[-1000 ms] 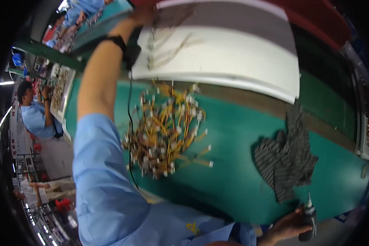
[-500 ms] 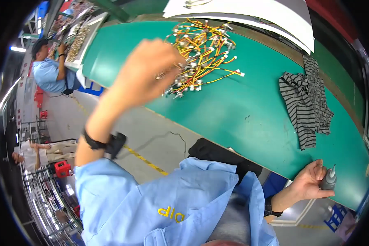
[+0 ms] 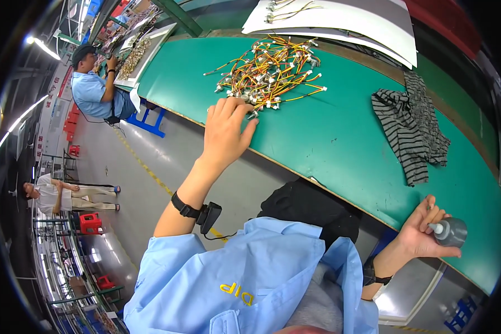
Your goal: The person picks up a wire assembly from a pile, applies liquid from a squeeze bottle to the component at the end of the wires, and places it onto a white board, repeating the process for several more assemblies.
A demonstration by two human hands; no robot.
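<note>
At the near edge of a tangled pile of wire harnesses (image 3: 270, 75), my left hand (image 3: 225, 131) rests its curved fingers, thumb and forefinger apart. The harnesses have yellow, red and black wires with white plugs and small metal ends. One small metal end lies between that thumb and forefinger, and I see no firm grip on it. Over the table's right front edge, my right hand (image 3: 420, 228) holds a dark grey squeeze bottle (image 3: 452, 232) with a pale nozzle. The bottle is tilted, its nozzle pointing left across the fingers.
Everything lies on a long green table (image 3: 328, 139). A striped grey-black cloth (image 3: 406, 133) is on its right part. White sheets (image 3: 339, 25) with several wires stand along the back. A black seat (image 3: 309, 209) is by the front edge. A co-worker (image 3: 94, 86) works far left; another person (image 3: 55, 195) stands beyond.
My left hand has come down from above the pile to its near edge. In my right hand the bottle has tipped from nozzle-up to nozzle-left. The whole view has shifted slightly.
</note>
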